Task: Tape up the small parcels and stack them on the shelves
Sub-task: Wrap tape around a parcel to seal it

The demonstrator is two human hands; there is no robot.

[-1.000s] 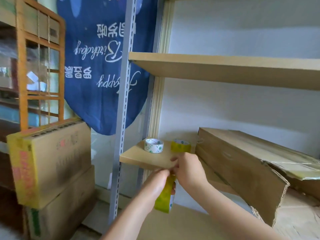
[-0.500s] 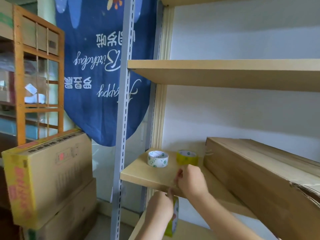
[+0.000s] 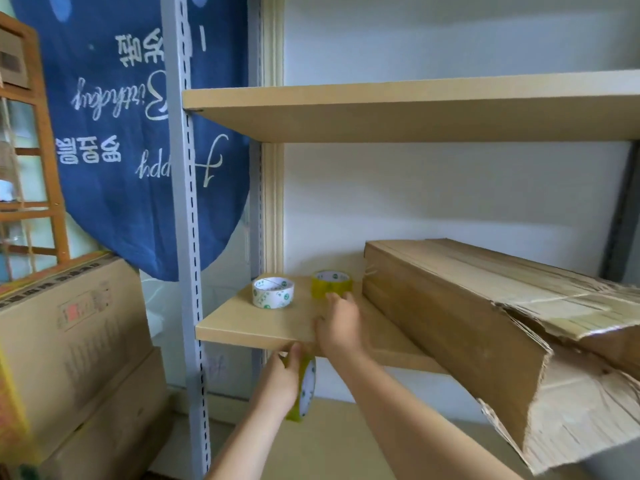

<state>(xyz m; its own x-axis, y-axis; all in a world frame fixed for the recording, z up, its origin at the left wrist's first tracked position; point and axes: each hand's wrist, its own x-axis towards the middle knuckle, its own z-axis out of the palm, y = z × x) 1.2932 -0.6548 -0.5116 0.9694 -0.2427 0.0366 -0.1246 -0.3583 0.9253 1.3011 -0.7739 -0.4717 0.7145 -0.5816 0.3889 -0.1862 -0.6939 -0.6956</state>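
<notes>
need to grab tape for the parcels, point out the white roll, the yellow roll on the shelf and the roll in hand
white tape roll [image 3: 273, 296]: head view, its printed outer side
yellow tape roll on the shelf [image 3: 330, 285]: head view, its yellow side wall
held tape roll [image 3: 306, 388]: head view, its white inner face, gripped by the left hand [image 3: 278, 384]

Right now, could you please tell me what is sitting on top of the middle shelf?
On the middle shelf sit a white tape roll, a yellow tape roll and a long torn cardboard box. The right hand covers part of the board; nothing shows beneath it.
</notes>
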